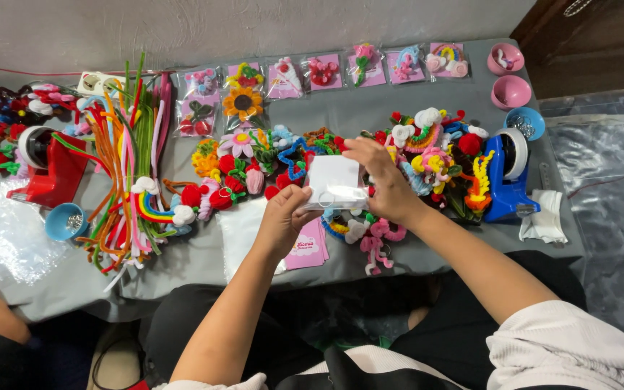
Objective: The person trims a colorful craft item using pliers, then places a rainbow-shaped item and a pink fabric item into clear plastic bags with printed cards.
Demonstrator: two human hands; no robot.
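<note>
Two hands hold a small clear bag [335,184] up over the grey desk [370,108]: left hand [283,217] pinches its side, right hand [380,180] grips its top, fuzzy flowers [243,155] close by.

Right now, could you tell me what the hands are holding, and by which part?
A small clear plastic bag: the left hand pinches its lower left corner, and the right hand grips its upper right edge.
</note>
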